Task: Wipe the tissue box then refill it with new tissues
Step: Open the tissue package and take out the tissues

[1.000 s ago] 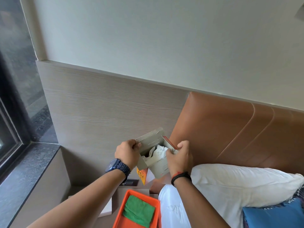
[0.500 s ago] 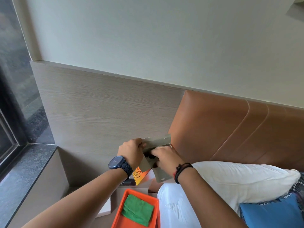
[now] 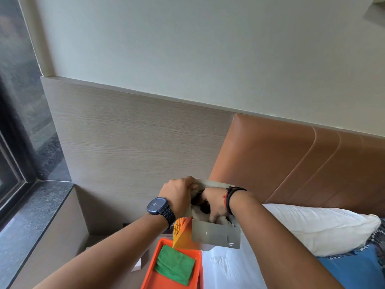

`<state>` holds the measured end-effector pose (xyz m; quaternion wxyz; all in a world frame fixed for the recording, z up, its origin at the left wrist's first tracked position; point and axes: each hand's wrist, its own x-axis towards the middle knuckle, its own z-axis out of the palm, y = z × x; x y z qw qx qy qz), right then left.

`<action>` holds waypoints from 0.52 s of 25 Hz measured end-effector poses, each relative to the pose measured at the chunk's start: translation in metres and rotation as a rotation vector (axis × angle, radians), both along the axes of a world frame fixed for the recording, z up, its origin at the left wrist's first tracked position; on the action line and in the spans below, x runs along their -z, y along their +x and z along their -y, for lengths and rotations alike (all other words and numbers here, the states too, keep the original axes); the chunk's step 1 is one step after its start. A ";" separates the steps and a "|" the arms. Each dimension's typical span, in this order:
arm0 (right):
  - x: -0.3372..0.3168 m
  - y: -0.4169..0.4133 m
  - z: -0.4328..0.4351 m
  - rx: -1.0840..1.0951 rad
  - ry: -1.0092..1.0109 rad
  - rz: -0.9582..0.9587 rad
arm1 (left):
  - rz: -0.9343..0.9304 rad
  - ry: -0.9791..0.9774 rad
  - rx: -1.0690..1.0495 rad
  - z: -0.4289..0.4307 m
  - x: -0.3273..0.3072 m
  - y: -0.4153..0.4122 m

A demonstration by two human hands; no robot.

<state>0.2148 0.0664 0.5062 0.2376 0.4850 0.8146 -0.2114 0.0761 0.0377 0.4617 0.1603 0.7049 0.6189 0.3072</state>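
The left hand (image 3: 179, 195) is holding the tissue box (image 3: 215, 234) in the air above the orange tray (image 3: 151, 274) by its raised flap; the right hand (image 3: 214, 205) is reaching inside, fingers pressing the tissues (image 3: 198, 212). The thin card is probably light and easy to bend; holding by its edges seems safest.

Materials and finishes at the bedside.
Matt grey cardboard is forming the tissue box (image 3: 215, 235); soft green cloth (image 3: 175, 264) is lying in a smooth orange plastic tray (image 3: 150, 274); the headboard (image 3: 291, 163) is showing glossy tan leather, the wall panel (image 3: 135, 138) matt wood grain.
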 end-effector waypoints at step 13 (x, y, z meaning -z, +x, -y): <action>0.030 0.011 0.019 -0.030 0.341 -0.119 | 0.004 -0.014 -0.006 -0.002 0.006 0.005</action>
